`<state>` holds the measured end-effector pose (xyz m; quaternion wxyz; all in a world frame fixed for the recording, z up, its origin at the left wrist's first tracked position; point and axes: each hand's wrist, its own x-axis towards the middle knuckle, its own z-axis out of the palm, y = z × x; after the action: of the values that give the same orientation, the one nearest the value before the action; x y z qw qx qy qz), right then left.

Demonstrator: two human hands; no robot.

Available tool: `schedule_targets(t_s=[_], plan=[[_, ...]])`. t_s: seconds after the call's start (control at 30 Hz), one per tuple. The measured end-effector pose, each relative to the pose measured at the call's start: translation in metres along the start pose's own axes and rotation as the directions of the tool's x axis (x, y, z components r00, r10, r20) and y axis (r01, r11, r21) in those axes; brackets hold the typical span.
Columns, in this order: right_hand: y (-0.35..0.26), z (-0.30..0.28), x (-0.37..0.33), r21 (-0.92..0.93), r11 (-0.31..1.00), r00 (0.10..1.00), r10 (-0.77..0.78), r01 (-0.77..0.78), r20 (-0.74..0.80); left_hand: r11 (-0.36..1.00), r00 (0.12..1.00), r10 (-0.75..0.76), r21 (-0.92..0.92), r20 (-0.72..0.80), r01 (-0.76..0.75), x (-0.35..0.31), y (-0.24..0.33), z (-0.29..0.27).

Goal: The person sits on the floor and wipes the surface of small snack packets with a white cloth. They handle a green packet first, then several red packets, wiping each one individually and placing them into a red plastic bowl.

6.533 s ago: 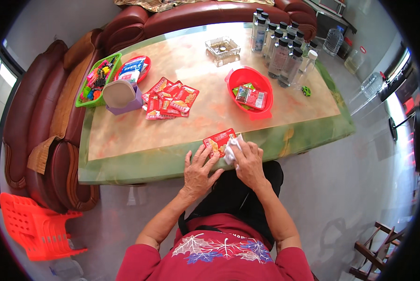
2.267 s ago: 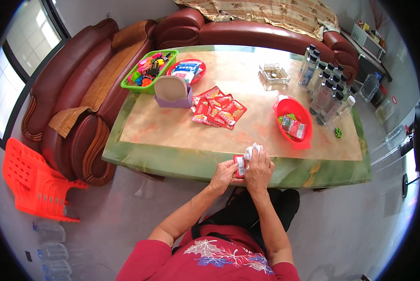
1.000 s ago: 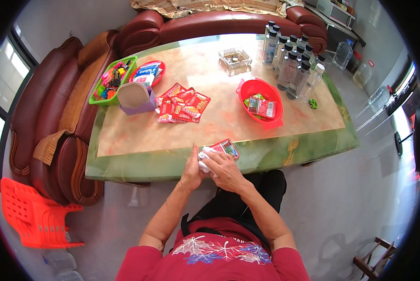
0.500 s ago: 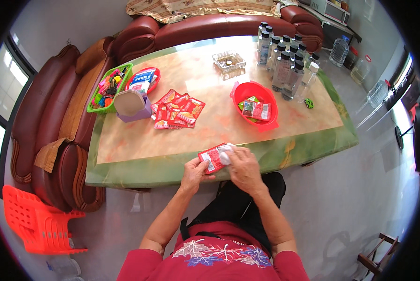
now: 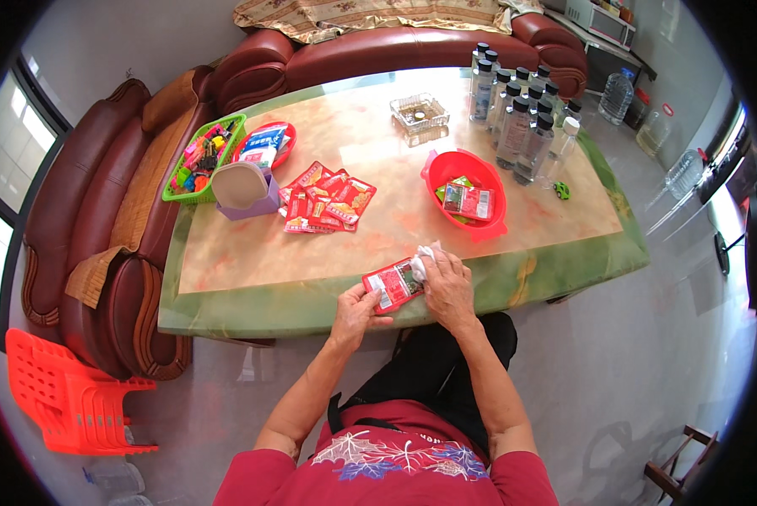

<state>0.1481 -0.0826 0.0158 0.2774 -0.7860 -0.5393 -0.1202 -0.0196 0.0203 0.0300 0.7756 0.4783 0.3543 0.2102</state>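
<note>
Over the table's near green border, my left hand (image 5: 357,313) grips the left end of a red snack packet (image 5: 388,287), thumb on top of its printed face. My right hand (image 5: 450,289) pinches a crumpled white tissue (image 5: 424,262) against the packet's right end. Beyond them stands a red plastic basin (image 5: 498,205) with small handles, holding a similar red packet (image 5: 469,202) on top of green ones. Several flat red packets (image 5: 332,201) lie in an overlapping pile to the left of the basin.
Several black-capped clear bottles (image 5: 513,135) crowd the table's right side, near a small green toy car (image 5: 561,191). A glass ashtray (image 5: 420,113) sits at the far middle. Leftward are a purple box (image 5: 256,202), a green basket (image 5: 203,195) of colourful bits and a red plate (image 5: 289,145) with packages.
My right hand and the tissue have shifted slightly toward the packet's upper right end, showing more of its printed face. The view has shifted a little.
</note>
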Motion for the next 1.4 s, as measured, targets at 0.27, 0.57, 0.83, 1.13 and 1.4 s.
schedule_targets(t_s=[0.27, 0.57, 0.83, 1.13, 1.4], plan=[[0.018, -0.038, -0.046, 0.267, 0.960, 0.992, 0.105, -0.081, -0.074, 0.746, 0.833, 0.553, 0.453, -0.012, -0.488, -0.001, 0.027, 0.011], [-0.022, -0.039, -0.031, 0.368, 0.930, 0.996, 0.017, 0.016, -0.088, -0.086, 0.478, 0.734, 0.764, 0.483, -0.639, -0.015, -0.013, 0.005], [-0.035, 0.003, 0.006, 0.197, 0.973, 0.992, -0.127, 0.119, 0.029, 0.000, 0.480, 0.734, 0.707, 0.480, -0.707, -0.011, -0.016, -0.001], [-0.006, 0.026, 0.032, 0.073, 0.997, 1.000, -0.015, 0.014, 0.008, 0.137, 0.657, 0.605, 0.754, 0.450, -0.642, -0.010, -0.005, 0.002], [0.004, -0.031, -0.025, 0.099, 0.984, 0.988, -0.152, 0.150, 0.007, 0.068, 0.752, 0.449, 0.820, 0.483, -0.568, 0.020, 0.018, 0.019]])
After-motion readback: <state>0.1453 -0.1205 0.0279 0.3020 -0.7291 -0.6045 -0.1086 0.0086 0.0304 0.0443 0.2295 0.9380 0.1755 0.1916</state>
